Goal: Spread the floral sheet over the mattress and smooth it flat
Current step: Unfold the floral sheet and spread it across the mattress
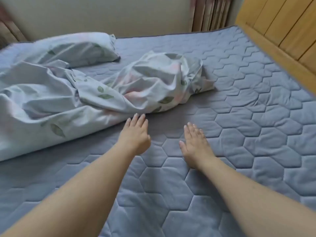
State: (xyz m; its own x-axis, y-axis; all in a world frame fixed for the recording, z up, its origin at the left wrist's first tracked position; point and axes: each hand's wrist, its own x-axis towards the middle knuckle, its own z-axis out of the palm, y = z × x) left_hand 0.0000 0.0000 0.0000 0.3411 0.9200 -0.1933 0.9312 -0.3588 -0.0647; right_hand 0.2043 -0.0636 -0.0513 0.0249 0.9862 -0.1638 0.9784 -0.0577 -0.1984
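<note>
**Still bunched: sheet heaped on the left, hands flat on bare padding**

Ahead, we see the sheet (pixel 71 93) lying crumpled over the left half of the mattress (pixel 239 117), not spread at all. Its near edge runs on a slant from the lower left up toward the middle, and one twisted lump of it reaches past the centre of the bed. A pillow (pixel 80 48) in matching cloth lies at the far left, beside the heap.

To the right and toward us the mattress is bare, a wide open stretch running to the wooden headboard (pixel 282 36) on the right. Along the far edge we see a pale wall (pixel 102 14) and hanging curtains (pixel 212 12).

Our left hand (pixel 135 135) reaches out with fingers straight and together, palm down, gripping nothing; its fingertips (pixel 139 115) touch or nearly touch the sheet's near edge, and we cannot tell which. Our right hand (pixel 196 142) lies flat, fingers extended and slightly spread, on the bare mattress, apart from the sheet and holding nothing.

The sheet is thin, pale cloth printed with green leaves and faint pink blooms, deeply creased and folded. The mattress top is soft grey-blue quilting stitched in hexagons, with a darker band along its edge. The headboard is light wood in upright planks.
</note>
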